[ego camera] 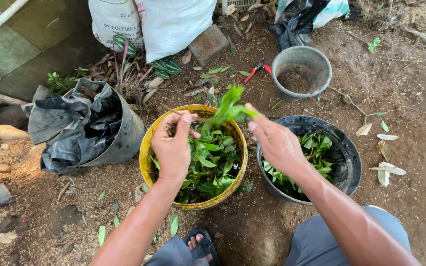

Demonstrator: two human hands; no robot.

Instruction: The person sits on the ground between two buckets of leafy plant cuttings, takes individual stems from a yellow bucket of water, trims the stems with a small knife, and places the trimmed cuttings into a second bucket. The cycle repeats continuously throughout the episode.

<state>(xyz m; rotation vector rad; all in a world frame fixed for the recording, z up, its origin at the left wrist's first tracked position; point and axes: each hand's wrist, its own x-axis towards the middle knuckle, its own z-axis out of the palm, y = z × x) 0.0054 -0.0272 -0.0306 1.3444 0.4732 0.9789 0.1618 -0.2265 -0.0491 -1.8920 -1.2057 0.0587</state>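
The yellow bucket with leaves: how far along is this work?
Done: the yellow bucket is filled nearly to the rim with green leaves, and the black tub holds a thinner layer. In hand: the left hand and right hand both hold a leafy sprig above the bucket. Left: this sprig still carries its leaves; no other waiting sprigs are clearly visible.

Bucket (146, 152) of leaves left of tub (351, 162); pot (301, 69) behind; shears (258, 69) left of pot

Both hands, left hand (173, 148) and right hand (274, 143), pinch a leafy sprig (229, 108) over the yellow bucket (146, 148) full of green leaves, black bucket (351, 162) just beside.
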